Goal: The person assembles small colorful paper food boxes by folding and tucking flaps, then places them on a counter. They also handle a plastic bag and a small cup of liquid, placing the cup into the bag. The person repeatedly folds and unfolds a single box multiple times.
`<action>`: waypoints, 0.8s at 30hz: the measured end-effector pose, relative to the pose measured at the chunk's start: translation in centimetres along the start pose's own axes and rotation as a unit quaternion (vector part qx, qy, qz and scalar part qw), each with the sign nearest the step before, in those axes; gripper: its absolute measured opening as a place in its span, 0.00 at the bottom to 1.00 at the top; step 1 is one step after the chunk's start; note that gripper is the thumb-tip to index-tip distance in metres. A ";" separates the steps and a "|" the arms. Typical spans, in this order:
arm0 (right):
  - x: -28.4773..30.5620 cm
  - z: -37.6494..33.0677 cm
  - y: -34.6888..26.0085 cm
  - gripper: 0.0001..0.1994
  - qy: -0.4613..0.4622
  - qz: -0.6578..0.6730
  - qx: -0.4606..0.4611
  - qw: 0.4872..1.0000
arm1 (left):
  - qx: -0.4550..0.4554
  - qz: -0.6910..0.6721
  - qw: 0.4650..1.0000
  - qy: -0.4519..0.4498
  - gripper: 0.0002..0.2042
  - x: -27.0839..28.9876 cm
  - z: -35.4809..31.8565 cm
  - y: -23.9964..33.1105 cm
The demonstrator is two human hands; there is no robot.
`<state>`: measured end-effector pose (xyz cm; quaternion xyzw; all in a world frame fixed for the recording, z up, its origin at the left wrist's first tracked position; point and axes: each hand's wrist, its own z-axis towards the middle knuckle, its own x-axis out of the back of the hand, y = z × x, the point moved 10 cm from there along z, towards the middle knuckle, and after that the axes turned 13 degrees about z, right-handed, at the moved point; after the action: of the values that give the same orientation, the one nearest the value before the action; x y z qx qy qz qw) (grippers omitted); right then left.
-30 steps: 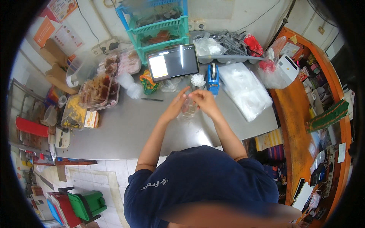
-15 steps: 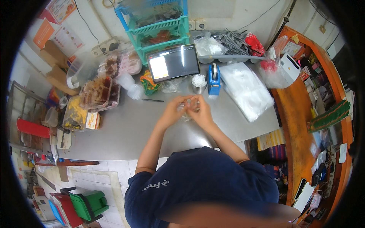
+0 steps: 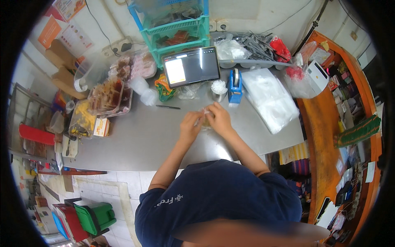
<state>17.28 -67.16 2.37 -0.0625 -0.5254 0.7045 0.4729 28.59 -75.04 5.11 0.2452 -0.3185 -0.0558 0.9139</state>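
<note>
Centrally, both hands pinching small clear bag, tape dispenser just beyond

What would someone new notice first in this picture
Probably the left hand and right hand pressed together around a small clear plastic bag mid-way along the steel counter. Just behind them stand a lit tablet and a blue tape dispenser, with a stack of clear bags to the right.
</note>
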 end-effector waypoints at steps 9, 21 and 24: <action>-1.9 -0.3 3.7 0.08 -0.049 0.393 -0.246 0.885 | -0.078 0.026 0.995 0.062 0.09 0.9 0.1 0.5; 2.1 -3.0 11.1 0.08 0.229 0.300 -0.239 0.895 | 0.077 0.028 0.996 0.033 0.09 1.4 -4.4 -3.0; 0.8 -2.4 10.3 0.11 0.184 0.357 -0.201 0.894 | 0.183 -0.018 0.983 0.016 0.07 0.7 -4.6 -4.9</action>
<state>12.08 -64.97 -6.63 -0.4679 -0.5022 0.6810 0.2551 32.17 -77.58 0.05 0.4144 -0.3040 -0.0088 0.8578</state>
